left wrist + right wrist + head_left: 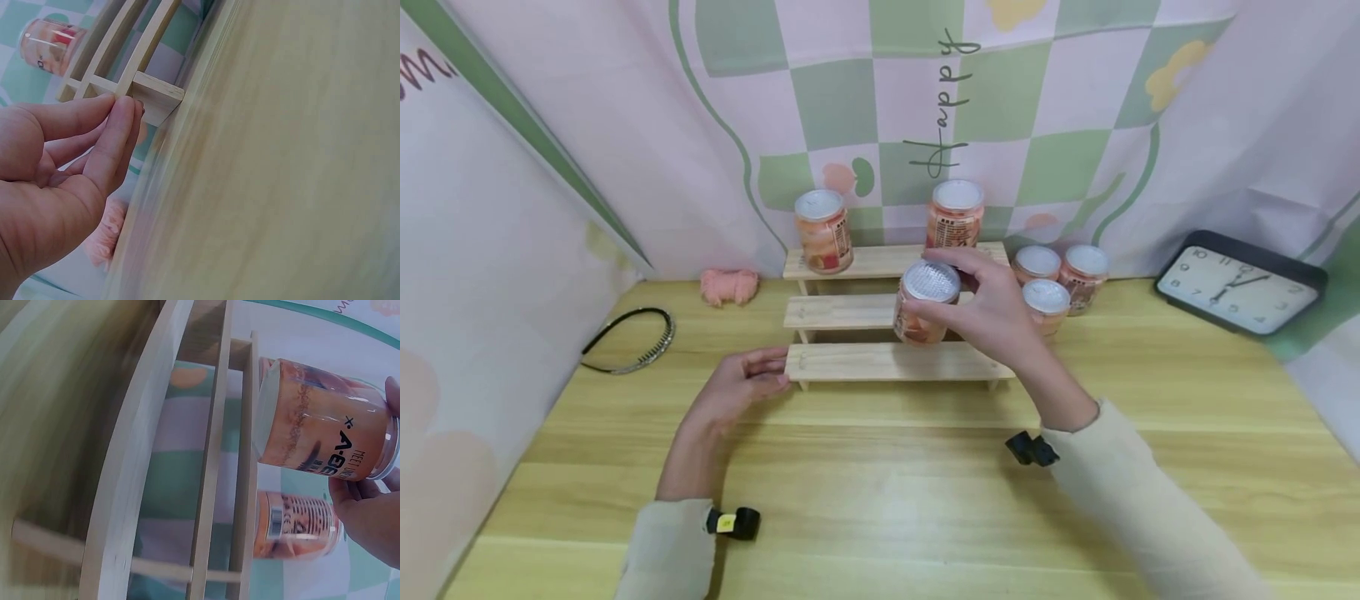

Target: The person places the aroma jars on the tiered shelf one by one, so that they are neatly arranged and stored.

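Observation:
My right hand (996, 312) grips a jar (929, 283) with a silver lid and peach-coloured label near its top, thumb on one side and fingers on the other. In the head view the jar overlaps the middle step of a three-step wooden rack (880, 362); in the right wrist view its printed side (319, 422) shows. My left hand (733, 390) pinches the left end of the rack's lowest step between thumb and fingers. On the top step stand two similar jars, one at the left (823, 233) and one (957, 218) towards the right, partly hidden by my right hand.
Three more jars (1047, 298) cluster on the table right of the rack. Farther right leans a black-framed clock (1240, 283). A pink yarn bundle (730, 287) and a black headband (658, 342) lie at the left. Behind hangs a checked cloth (917, 100).

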The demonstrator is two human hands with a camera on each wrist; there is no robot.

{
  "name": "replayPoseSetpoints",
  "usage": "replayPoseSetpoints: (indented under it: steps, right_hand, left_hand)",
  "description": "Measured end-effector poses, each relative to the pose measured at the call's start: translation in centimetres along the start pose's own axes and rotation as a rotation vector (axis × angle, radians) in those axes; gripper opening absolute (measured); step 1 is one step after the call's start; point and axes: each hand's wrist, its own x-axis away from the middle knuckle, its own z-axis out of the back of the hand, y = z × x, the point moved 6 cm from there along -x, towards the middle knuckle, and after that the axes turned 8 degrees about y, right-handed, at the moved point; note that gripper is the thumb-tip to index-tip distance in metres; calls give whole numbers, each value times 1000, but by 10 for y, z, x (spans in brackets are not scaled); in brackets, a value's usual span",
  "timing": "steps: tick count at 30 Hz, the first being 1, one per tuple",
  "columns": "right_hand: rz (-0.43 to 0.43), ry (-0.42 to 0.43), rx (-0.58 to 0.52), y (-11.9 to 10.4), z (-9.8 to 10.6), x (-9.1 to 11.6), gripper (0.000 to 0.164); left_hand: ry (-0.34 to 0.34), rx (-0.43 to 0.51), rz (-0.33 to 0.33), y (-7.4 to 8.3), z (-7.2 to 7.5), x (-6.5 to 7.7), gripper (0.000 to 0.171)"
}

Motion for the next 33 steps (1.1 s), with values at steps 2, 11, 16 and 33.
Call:
replayPoseSetpoints:
  steps: [2, 11, 16, 33]
  right_hand:
    - [-7, -5, -2, -1, -5, -2, 55]
    - [-2, -20, -17, -1, -23, -7, 57]
    - [7, -14, -39, -4, -33, -11, 58]
    - [10, -15, -22, -7, -77, -25, 62]
  left_hand:
    - [3, 2, 1, 0, 0, 0, 53]
    - [7, -9, 1, 0, -1, -1, 53]
    - [6, -7, -4, 0, 0, -1, 54]
    - [-3, -21, -13, 0, 1, -1, 52]
